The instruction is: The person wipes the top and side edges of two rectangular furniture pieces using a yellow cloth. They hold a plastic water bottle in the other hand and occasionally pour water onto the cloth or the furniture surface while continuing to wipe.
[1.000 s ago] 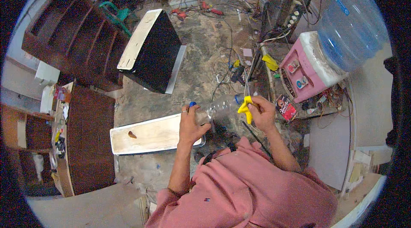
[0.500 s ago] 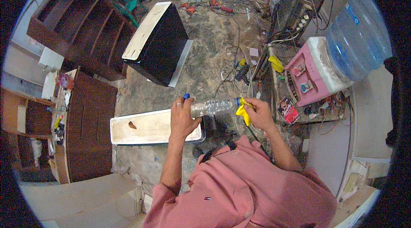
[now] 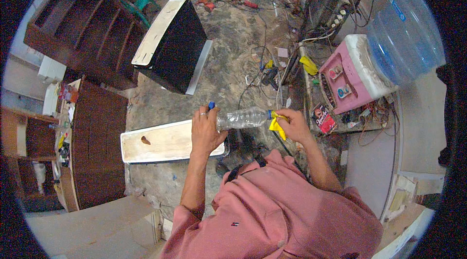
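Note:
A clear, ribbed plastic bottle point(image 3: 245, 118) lies level between my hands, above the floor. My left hand point(image 3: 206, 132) is closed round its left end, and a small blue piece point(image 3: 211, 105) sticks up by those fingers; its kind is hard to make out. At the bottle's neck, by a blue ring, my right hand point(image 3: 293, 125) pinches a limp yellow piece point(image 3: 279, 126). Whether that is cloth or rubber I cannot tell. The fingertips of my right hand are partly hidden by it. Below my left hand lies a long box with a pale wooden top point(image 3: 160, 143).
Ahead stands a black box with a pale top point(image 3: 160, 30). On the right, a pink water dispenser point(image 3: 343, 76) carries a big blue bottle point(image 3: 406, 33); another yellow piece point(image 3: 309, 65) lies beside it. Cables point(image 3: 265, 59) trail across the floor. Brown shelving point(image 3: 87, 30) stands left.
Both hands keep hold of the bottle and the yellow piece, nearly in the same place. The surroundings have shifted slightly left and up in view.

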The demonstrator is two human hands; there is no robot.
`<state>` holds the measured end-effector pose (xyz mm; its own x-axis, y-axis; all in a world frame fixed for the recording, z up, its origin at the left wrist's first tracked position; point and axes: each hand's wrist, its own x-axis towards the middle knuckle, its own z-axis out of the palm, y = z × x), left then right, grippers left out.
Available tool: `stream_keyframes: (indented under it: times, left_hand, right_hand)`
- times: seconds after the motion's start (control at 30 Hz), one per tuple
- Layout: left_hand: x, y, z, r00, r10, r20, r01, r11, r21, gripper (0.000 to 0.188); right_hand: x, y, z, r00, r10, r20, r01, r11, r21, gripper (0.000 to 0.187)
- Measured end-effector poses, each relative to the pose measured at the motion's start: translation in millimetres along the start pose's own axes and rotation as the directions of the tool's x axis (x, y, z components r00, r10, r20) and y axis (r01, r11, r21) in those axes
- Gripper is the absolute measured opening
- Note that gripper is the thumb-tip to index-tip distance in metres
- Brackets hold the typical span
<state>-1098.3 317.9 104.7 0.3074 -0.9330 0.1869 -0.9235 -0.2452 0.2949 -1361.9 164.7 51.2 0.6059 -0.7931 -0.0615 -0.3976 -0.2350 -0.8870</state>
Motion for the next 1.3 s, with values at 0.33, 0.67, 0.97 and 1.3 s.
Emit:
stream_keyframes:
  times: [0.33,0.67,0.97,1.3]
  left_hand:
    - [-12,-17,55,0.993,-0.068,0.097,0.093,0.957,-0.275,0.073]
    - [-94,52,201,0.915,-0.324,0.240,0.390,0.559,-0.732,0.076]
    - [-113,-87,216,0.836,-0.547,-0.042,0.468,0.752,-0.464,0.081]
    - [-63,-249,261,0.514,-0.813,-0.274,0.433,0.522,-0.735,0.071]
  right_hand:
    - [-1,-7,-19,0.987,-0.138,0.077,0.135,0.990,0.044,0.021]
    - [-28,140,10,0.886,0.321,0.335,-0.394,0.138,0.909,0.029]
    - [-16,330,110,0.757,0.654,-0.003,-0.654,0.756,-0.013,0.023]
    - [47,313,225,0.895,0.379,0.234,-0.416,0.898,0.139,0.028]
